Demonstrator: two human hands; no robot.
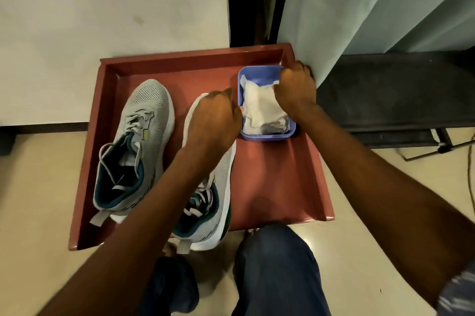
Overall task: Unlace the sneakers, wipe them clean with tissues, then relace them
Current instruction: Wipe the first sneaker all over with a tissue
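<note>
Lengthwise, both sneakers (133, 146) toes away, right hand (295, 92) pinching tissues (262, 110)

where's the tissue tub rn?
Head view: the blue tub of tissues sits in the red tray's far right corner, right of the right sneaker, under the right hand.
</note>
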